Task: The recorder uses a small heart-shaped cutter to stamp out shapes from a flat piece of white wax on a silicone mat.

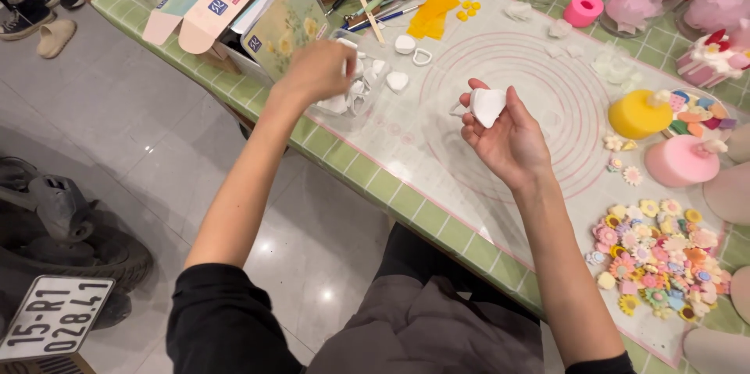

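1. Hands of one person work above a translucent baking mat (437, 147) printed with pink circles, spread over a green checked table (367, 179).
2. The right hand (508, 136) is raised palm up, its fingers curled around a white heart-shaped cutter (487, 105) pinched between thumb and fingertips.
3. The left hand (316, 69) reaches into a clear plastic box (355, 93) of white cutters; its fingers are bent down among the pieces, but whether they grip one cannot be told.
4. Just beyond the left fingers, three more white cutters (406, 58) lie loose on the mat.
5. Well to the right of the right fingers stand a yellow cylinder (639, 114) and a pink cylinder (681, 161), with a heap of small coloured flower shapes (660, 257) nearer the person.
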